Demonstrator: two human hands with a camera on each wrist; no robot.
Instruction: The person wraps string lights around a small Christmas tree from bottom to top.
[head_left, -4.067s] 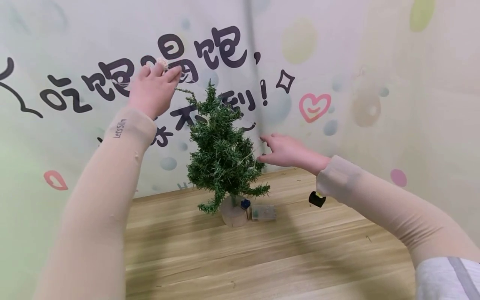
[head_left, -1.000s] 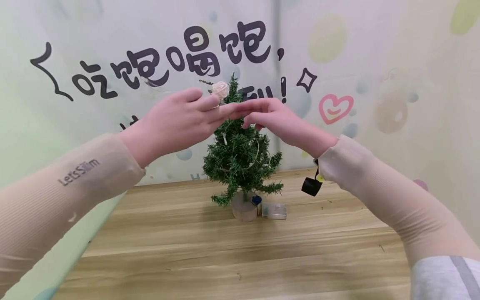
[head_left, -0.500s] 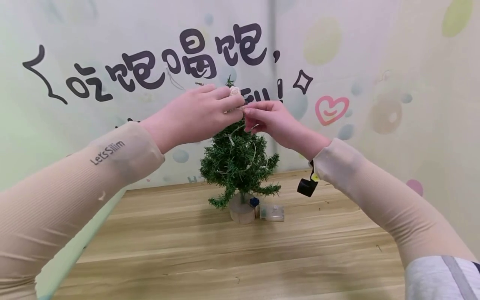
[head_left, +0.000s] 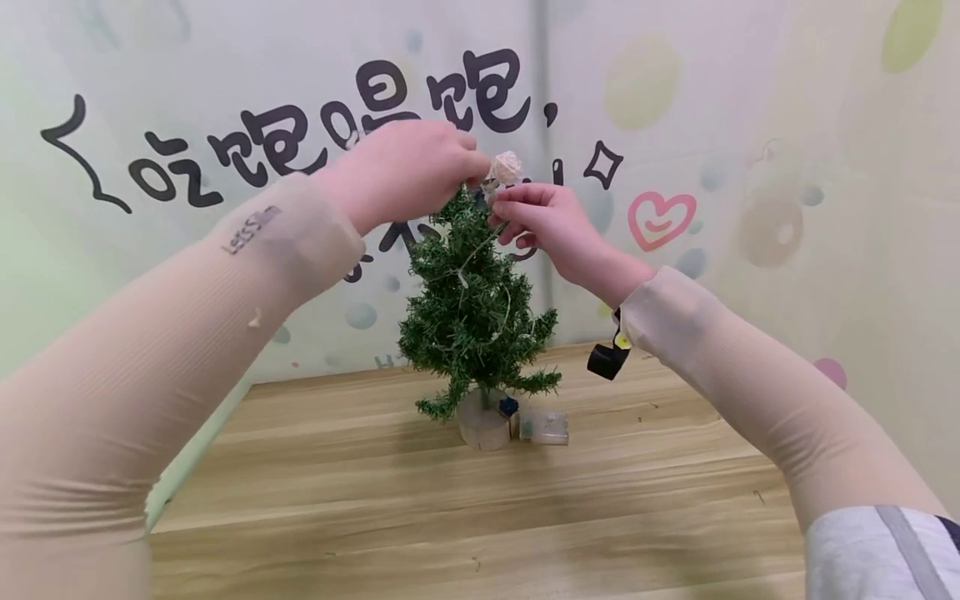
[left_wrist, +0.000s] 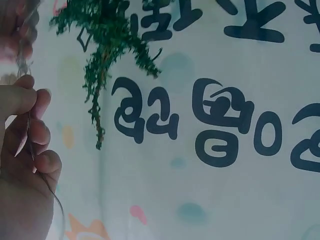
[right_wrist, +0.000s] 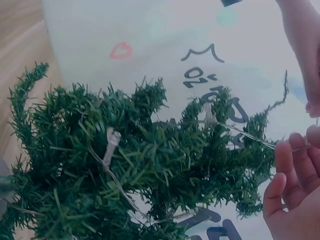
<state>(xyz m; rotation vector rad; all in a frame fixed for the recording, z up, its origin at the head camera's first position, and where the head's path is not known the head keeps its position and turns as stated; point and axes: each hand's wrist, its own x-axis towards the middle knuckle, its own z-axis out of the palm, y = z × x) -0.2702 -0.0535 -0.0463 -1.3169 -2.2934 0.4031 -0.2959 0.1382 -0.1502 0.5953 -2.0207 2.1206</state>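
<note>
At the top of a small green artificial Christmas tree, my left hand pinches the thin wire of a string of lights. A pale woven ball stands up from the fingertips beside the treetop. My right hand pinches the wire just right of the tree's upper branches, its fingertips close to the left hand's. From there the wire runs down over the branches, with small clear bulbs along it. The left fingertips partly hide the treetop.
The tree stands on a round wooden base on a wood-grain table. A clear battery box and a small dark blue item sit by the base. A printed cloth backdrop rises behind.
The left hand came from the upper left to the treetop, then rose. The right hand went from beside the tree to the wire. The pale ball shifted right, past the tip.
</note>
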